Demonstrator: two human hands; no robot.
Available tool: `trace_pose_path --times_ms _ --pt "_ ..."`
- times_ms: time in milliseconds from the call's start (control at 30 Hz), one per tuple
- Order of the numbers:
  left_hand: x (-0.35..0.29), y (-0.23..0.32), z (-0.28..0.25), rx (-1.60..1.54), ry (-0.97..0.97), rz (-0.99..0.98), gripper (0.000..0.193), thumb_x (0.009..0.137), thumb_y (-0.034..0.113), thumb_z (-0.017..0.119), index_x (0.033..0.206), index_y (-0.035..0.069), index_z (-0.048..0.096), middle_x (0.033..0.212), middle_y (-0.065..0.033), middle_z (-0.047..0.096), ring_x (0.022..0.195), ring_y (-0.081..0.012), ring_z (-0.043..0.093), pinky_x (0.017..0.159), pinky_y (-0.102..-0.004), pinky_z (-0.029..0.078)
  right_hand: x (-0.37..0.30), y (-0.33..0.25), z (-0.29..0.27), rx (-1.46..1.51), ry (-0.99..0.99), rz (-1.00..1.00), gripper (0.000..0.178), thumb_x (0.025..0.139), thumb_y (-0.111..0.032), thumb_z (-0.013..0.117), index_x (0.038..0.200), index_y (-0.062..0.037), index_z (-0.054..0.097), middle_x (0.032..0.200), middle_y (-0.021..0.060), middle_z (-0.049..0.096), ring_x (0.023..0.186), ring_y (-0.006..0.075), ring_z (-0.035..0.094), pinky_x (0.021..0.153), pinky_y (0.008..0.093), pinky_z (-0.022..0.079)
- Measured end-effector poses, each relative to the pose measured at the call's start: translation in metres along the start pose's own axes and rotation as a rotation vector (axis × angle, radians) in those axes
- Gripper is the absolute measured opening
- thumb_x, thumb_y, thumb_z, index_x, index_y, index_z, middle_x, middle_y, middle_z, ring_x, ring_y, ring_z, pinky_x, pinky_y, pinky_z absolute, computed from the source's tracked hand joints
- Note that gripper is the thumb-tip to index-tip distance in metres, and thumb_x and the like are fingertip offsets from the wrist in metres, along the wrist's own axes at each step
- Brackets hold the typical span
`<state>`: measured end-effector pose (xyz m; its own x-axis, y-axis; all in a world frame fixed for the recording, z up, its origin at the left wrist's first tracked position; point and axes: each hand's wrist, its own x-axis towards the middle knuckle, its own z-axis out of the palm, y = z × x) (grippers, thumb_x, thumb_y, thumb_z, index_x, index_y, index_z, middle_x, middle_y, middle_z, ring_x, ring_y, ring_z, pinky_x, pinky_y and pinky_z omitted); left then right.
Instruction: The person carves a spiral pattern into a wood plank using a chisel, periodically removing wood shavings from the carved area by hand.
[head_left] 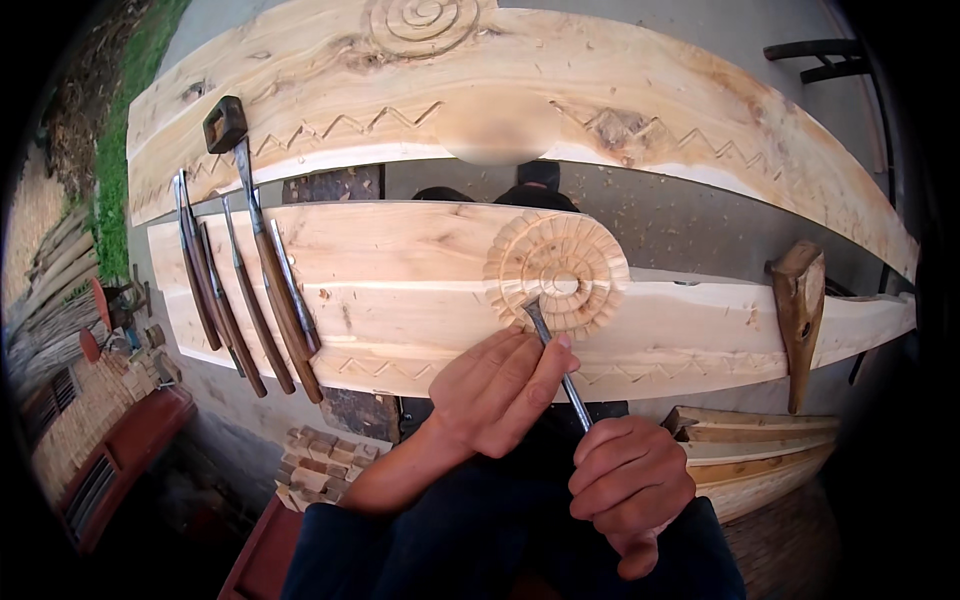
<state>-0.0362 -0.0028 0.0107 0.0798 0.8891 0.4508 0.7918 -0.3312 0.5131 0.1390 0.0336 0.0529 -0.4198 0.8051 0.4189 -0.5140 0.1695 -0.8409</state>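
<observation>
A carving chisel (574, 397) slants across the near pale wooden board (400, 240), its flared steel tip on the carved spiral rosette (520, 245). Below the rosette my left hand (495, 390) is closed round the shank near the tip, its fingers resting on the wood. My right hand (632, 485) grips the chisel's other end, nearer my body, and hides the handle. Notched rays ring the rosette's spiral. A zigzag line is cut along the board's near edge.
Several chisels (262, 330) lie across the board's left part, beside a dark-headed mallet or adze (226, 125). A wooden mallet-like block (798, 320) rests at right. Beyond stands a second carved board (300, 80). Wood blocks (322, 465) are stacked at lower left.
</observation>
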Motion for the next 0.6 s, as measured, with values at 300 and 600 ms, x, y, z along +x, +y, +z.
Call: trace_pose_path --times_ms 300,600 --pt "0.0 -0.001 0.002 0.057 -0.013 0.003 0.027 0.099 0.011 0.084 0.119 -0.006 0.078 0.09 -0.0118 0.075 0.082 -0.0231 0.077 0.077 -0.0348 0.068 0.008 0.005 -0.001 0.051 0.01 0.021 0.069 0.109 -0.053 0.066 0.058 -0.0081 0.055 0.058 0.0053 0.066 0.045 0.0187 0.059 0.047 0.0308 0.042" --pt "-0.002 -0.001 0.002 0.051 -0.024 -0.007 0.028 0.099 0.012 0.084 0.12 -0.005 0.079 0.092 -0.0112 0.076 0.083 -0.023 0.078 0.078 -0.0348 0.068 0.01 0.005 0.0 0.03 0.007 0.038 0.069 0.11 -0.052 0.064 0.057 -0.0082 0.054 0.057 0.0045 0.064 0.045 0.0179 0.058 0.046 0.03 0.042"
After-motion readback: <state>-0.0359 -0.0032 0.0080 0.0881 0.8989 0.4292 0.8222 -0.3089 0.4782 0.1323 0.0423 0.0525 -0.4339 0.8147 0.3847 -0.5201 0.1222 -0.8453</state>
